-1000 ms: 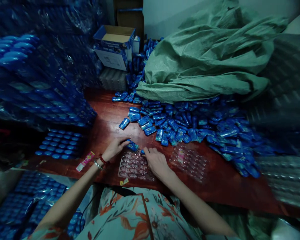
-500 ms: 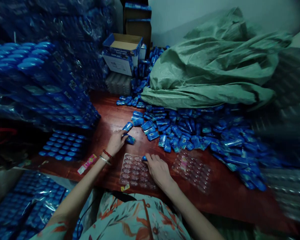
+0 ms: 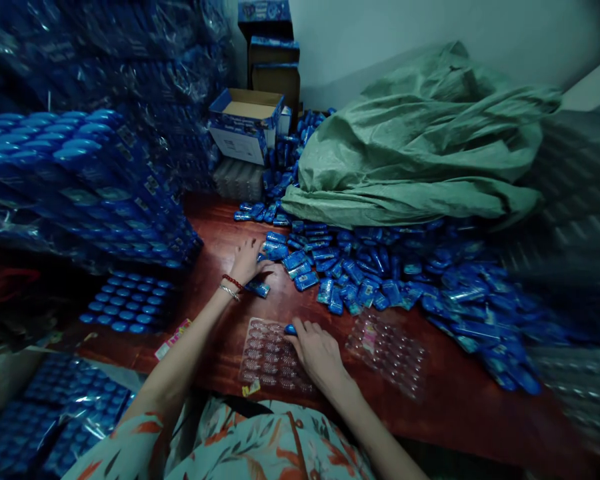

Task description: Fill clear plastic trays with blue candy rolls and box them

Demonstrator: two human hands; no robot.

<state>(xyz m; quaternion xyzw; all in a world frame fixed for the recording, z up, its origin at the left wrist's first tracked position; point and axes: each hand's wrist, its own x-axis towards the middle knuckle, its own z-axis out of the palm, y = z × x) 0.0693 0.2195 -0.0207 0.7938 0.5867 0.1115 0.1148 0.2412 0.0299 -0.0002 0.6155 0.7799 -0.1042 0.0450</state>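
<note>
My left hand (image 3: 247, 261) reaches over the table by the near-left edge of a heap of small blue containers (image 3: 305, 280). Its fingers are spread, with part of one container showing beside them. Below its palm lies another loose blue container (image 3: 258, 289). My right hand (image 3: 318, 348) is closed around a small blue container (image 3: 291, 329), of which only one end shows; the rest is hidden by the fingers. Beneath that hand is a clear plastic tray (image 3: 263, 350) with rounded hollows. A second clear tray (image 3: 390, 353) lies to its right, with a pink label on it.
A green sack (image 3: 415, 153) lies across the back of the heap. An open blue-and-white box (image 3: 245, 123) stands on stacked clear trays (image 3: 239, 179). At left rise wrapped stacks of blue containers (image 3: 95, 180), beside a lower block of blue tops (image 3: 127, 300). Pink labels (image 3: 174, 339) lie near my left forearm.
My left hand has moved forward and slightly right towards the heap, and its fingers have spread. My right hand keeps its hold at the tray. The view has tilted up a little.
</note>
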